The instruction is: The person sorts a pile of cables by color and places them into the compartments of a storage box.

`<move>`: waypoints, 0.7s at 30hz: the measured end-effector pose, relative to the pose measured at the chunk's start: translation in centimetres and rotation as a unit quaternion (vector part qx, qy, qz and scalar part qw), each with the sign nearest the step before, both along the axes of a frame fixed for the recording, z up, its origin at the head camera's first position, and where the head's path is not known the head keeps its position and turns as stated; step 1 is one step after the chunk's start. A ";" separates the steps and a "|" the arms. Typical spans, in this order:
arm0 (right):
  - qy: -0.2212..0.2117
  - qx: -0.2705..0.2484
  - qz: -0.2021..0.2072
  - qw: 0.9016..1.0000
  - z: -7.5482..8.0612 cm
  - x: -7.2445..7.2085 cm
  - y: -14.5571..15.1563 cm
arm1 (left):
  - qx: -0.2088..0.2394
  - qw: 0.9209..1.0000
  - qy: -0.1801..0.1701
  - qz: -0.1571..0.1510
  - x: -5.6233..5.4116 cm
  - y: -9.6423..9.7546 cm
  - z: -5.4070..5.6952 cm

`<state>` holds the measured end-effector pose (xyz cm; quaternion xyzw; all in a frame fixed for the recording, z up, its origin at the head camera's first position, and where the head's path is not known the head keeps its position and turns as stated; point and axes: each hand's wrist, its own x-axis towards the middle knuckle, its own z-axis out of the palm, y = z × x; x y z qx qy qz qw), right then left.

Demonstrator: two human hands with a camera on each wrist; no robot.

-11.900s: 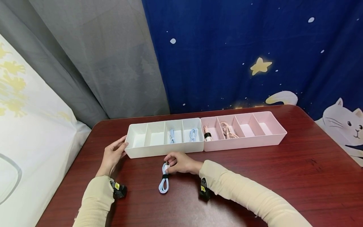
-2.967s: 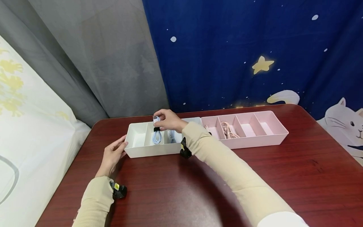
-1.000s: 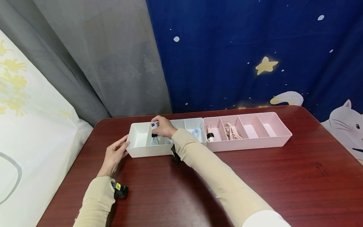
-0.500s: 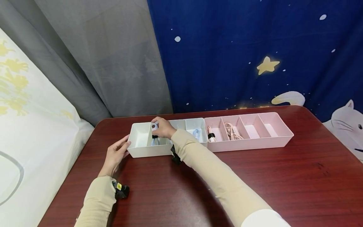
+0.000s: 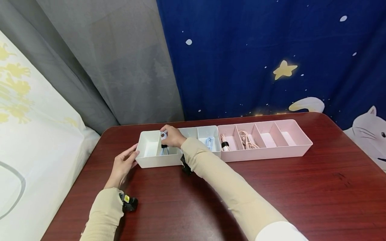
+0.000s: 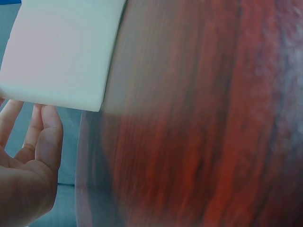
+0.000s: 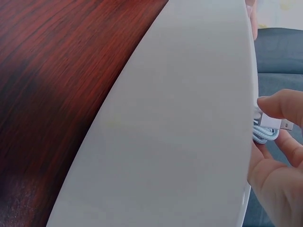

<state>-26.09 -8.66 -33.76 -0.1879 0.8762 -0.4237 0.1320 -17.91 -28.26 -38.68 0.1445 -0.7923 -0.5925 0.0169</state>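
A coiled light-blue USB cable with a black strap stands partly inside the second compartment from the left of the white divided box. Thumb and fingers of my right hand pinch it near its plug end; in the right wrist view the cable's metal plug sticks out between them. My left hand rests its fingertips against the box's left end. From the left wrist view, those fingers look fairly straight and touch the end wall. The third compartment is mostly hidden behind the right hand.
Another light-blue cable lies in the white box's rightmost compartment. A pink divided box abuts it on the right, with a strapped pink cable and a loose pink cable in its two left compartments. Curtains hang behind the reddish-brown table.
The light-blue cable left the table in my right hand, moved over the white box and came down into its second compartment. In the last half second it sinks slightly. My left hand stays put.
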 end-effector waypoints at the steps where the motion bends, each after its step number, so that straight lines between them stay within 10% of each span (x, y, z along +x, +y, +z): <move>1: 0.000 -0.001 0.000 1.000 0.0 0.0 0.0 | -0.003 1.000 0.001 -0.002 0.0 0.0 0.0; 21: 0.003 0.007 0.011 1.000 -0.3 0.2 -0.5 | -0.016 1.000 0.004 -0.004 0.0 -0.1 0.1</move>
